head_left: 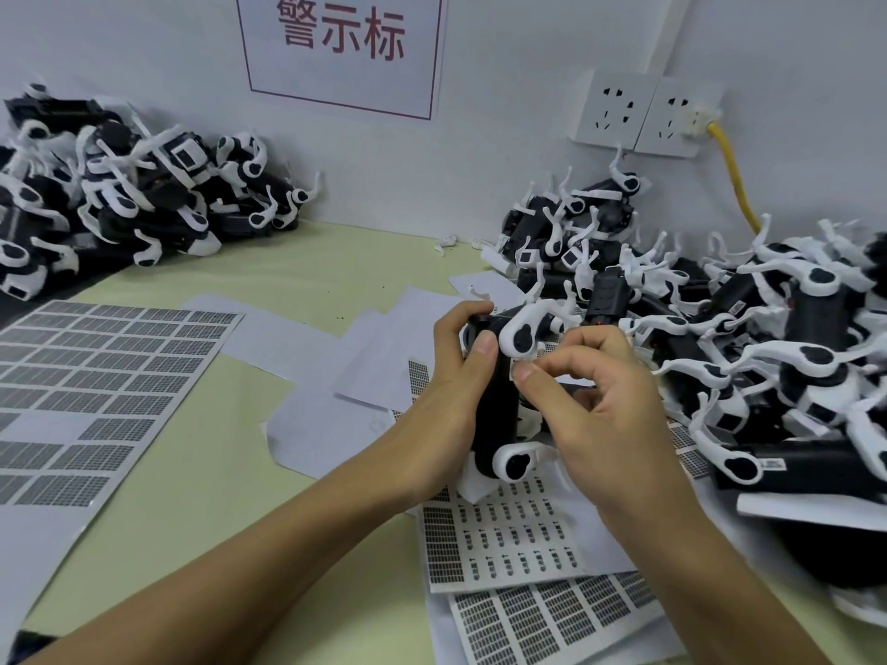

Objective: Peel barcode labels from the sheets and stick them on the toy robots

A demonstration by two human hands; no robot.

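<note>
Left hand [463,371]: grips the black-and-white plastic toy robot [497,400], centre frame, above the bench [307,271].
Right hand [590,395]: fingertips pinched together at robot's side; label not discernible.
Barcode label sheets [504,535]: beneath hands, lower centre.

Black-white toy robot [497,400] above label sheets [504,539]

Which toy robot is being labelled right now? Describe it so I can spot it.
Start at the big pile of robots on the right, then look just left of it. The one being labelled is the black-and-white robot held upright above the label sheets, gripped by the left hand, right hand at its side.
</note>
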